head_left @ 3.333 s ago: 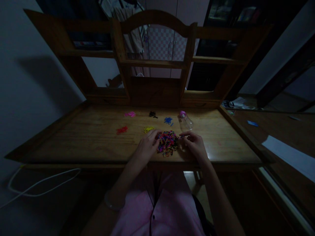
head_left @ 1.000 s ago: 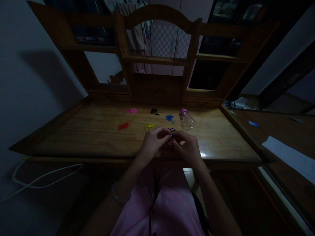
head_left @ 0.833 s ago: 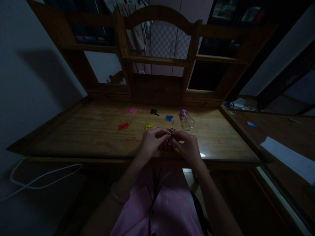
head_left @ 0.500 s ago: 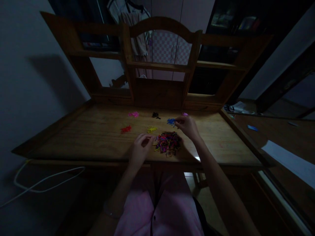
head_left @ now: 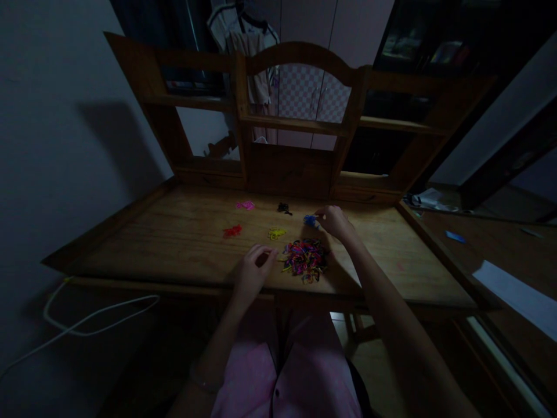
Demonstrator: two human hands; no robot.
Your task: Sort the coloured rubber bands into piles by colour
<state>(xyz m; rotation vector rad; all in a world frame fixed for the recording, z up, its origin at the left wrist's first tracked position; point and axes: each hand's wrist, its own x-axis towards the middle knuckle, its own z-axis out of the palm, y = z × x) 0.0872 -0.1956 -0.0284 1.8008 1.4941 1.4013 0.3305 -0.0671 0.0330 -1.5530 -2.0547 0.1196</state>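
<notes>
A mixed heap of small, thin, loop-like coloured bands (head_left: 307, 256) lies near the desk's front edge. At its left side is my left hand (head_left: 255, 268), thumb and fingertips brought together; whatever they pinch is too small to make out. Beyond the heap, my right hand (head_left: 335, 223) has its fingertips closed at the right edge of a small blue pile (head_left: 310, 220). Anything between those fingertips cannot be made out. Separate little piles sit to the left: yellow (head_left: 277, 233), black (head_left: 284, 208), red (head_left: 232, 231) and pink (head_left: 246, 205).
The wooden desk (head_left: 187, 232) has a raised shelf unit (head_left: 296, 125) along its back. On the right, a lower surface holds white paper (head_left: 513, 296) and a small blue packet (head_left: 455, 236). A white cable (head_left: 108, 307) hangs at the left. The room is dim.
The whole view has shifted slightly. My right hand's fingertips have drawn a little to the right of the blue pile, and a pink bit behind that hand is now hidden. My left hand stays beside the heap.
</notes>
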